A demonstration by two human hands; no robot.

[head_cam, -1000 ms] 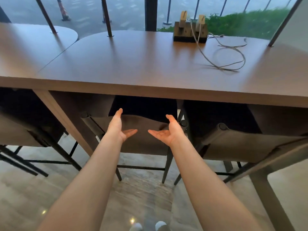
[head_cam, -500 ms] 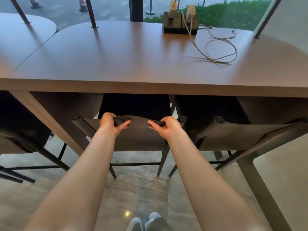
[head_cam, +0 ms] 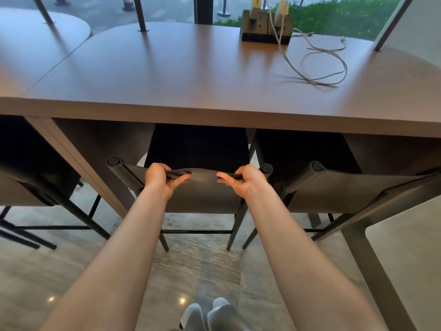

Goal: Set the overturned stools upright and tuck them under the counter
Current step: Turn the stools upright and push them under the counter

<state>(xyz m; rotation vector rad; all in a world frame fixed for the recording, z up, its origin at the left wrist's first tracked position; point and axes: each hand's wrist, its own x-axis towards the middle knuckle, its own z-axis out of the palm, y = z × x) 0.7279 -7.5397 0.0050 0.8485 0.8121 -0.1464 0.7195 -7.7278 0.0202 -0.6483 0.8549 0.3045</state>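
A dark grey stool with a sling backrest (head_cam: 202,194) stands upright on black legs, its seat hidden under the brown wooden counter (head_cam: 191,75). My left hand (head_cam: 158,179) grips the top edge of the backrest on its left side, thumb in front and fingers curled over the back. My right hand (head_cam: 242,180) grips the same edge on the right. A second upright grey stool (head_cam: 346,189) stands just to the right, also under the counter. Part of a third stool (head_cam: 26,187) shows at the far left.
A dark power block with plugs (head_cam: 266,29) and a loose grey cable (head_cam: 322,65) lie on the counter's far right. A counter support panel (head_cam: 95,158) stands left of the held stool. A grey table leg (head_cam: 372,254) slants at right. My shoes (head_cam: 210,315) are on the stone floor.
One second ago both hands were open just short of the backrest. They closed on its top edge, and the stool has since held its place under the counter.
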